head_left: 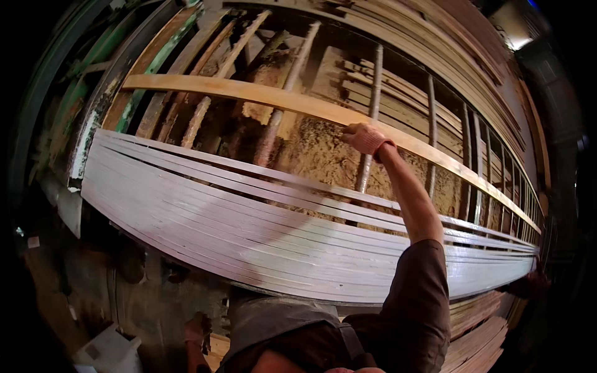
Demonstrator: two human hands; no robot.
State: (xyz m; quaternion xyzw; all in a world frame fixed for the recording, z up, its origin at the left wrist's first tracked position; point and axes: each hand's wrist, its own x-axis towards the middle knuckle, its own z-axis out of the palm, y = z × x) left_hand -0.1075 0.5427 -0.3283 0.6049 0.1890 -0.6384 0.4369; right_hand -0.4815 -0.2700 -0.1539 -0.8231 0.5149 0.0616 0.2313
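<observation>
A long, bare wooden board [273,96] lies across the metal bars of a rack. My right hand [365,138], with a pinkish knit cuff at the wrist, is at the board's near edge, fingers closed against it. Between that board and my body is a row of narrow white-coated boards [249,230], side by side and wet-looking, with small gaps among the farthest ones. My left hand [197,328] hangs low beside my body, well away from the boards. It is dark and blurred, and its fingers cannot be made out.
Crusted crossbars [292,68] span the rack above a rough, sandy-brown surface [323,152]. Stacked bare boards [429,37] run along the far side, with more planks [479,329] at lower right. Green-stained framework [81,93] stands at left; a white box-like object [111,351] is at lower left.
</observation>
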